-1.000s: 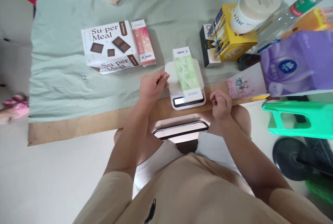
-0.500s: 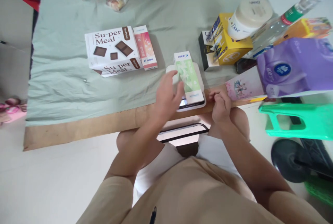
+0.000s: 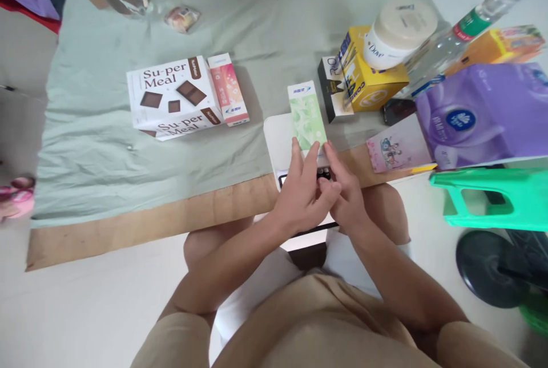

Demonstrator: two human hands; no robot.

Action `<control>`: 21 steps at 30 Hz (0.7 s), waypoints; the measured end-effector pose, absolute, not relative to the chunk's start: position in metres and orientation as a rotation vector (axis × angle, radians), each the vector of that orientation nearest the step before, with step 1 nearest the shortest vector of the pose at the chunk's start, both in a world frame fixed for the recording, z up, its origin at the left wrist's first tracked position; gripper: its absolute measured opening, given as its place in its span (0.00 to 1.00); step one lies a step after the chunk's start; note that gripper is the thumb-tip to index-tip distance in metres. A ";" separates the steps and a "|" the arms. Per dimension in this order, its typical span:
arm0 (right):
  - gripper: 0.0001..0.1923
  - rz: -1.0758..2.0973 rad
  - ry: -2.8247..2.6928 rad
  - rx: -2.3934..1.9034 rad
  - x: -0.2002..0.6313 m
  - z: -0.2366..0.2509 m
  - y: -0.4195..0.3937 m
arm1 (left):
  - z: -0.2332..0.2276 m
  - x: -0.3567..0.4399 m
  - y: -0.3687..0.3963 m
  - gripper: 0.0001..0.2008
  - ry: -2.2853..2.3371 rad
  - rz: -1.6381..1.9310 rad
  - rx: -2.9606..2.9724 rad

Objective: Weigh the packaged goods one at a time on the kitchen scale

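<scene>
A slim green and white carton (image 3: pixel 307 117) lies slanted over a white digital scale (image 3: pixel 276 137), its far end reaching past the scale. My left hand (image 3: pixel 302 194) is at the carton's near end, two fingertips on its left edge and face. Against its right edge is a fingertip of my right hand (image 3: pixel 347 188). The two thumbs come close together below the carton, in front of dark buttons or display on the scale. My hands cover the near end of the carton and much of the scale's front.
To the left stand a white Su-per Meal box (image 3: pixel 171 97) and a pink carton (image 3: pixel 229 88). On the right are a black-and-white box (image 3: pixel 334 88), a yellow box (image 3: pixel 379 88), a Dove jar (image 3: pixel 394 37), a glass bottle (image 3: pixel 445 48) and a purple tissue pack (image 3: pixel 483 111). A green stool (image 3: pixel 514 197) stands beside the table.
My right hand has moved from the table edge to the carton's right side. My left hand has come nearer and right. The carton has shifted outward on the scale. The view has tilted slightly.
</scene>
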State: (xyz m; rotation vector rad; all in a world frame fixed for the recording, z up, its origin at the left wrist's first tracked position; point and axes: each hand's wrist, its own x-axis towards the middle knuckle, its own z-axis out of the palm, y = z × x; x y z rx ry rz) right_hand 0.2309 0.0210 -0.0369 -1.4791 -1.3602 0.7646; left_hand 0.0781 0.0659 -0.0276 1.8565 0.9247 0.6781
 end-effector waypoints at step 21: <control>0.31 0.546 -1.186 -1.586 0.284 -0.040 0.119 | -0.018 0.186 0.180 0.31 1.033 0.723 1.758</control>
